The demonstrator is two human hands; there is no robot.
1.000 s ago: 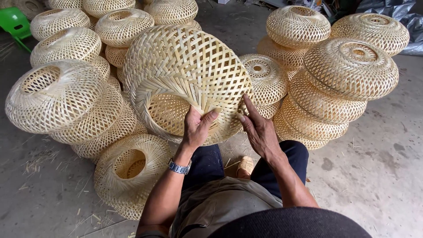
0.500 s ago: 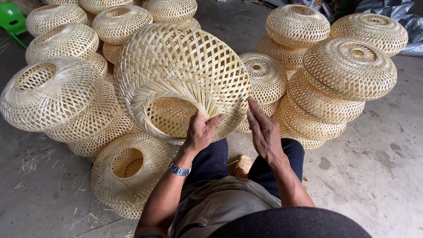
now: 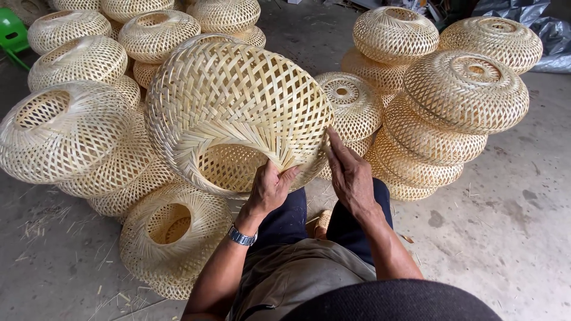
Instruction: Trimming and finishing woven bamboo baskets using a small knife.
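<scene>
Seated person, knees up, dark trousers. Left hand (image 3: 269, 189), watch (image 3: 242, 236) on wrist, grips the rim of the shade (image 3: 238, 113), thumb inside the opening, fingers pressed on the woven edge. Right hand (image 3: 350, 175) lies flat, fingers straight, against the shade's right side; it grasps nothing. The shade rests tilted over the knees, opening toward the person. Weave looks closed all round; only rim work seems left, by my reckoning. Beyond: finished shades stacked left (image 3: 65, 137) and right (image 3: 464, 92) on the concrete floor (image 3: 511, 238). Green stool (image 3: 12, 32) far left.
</scene>
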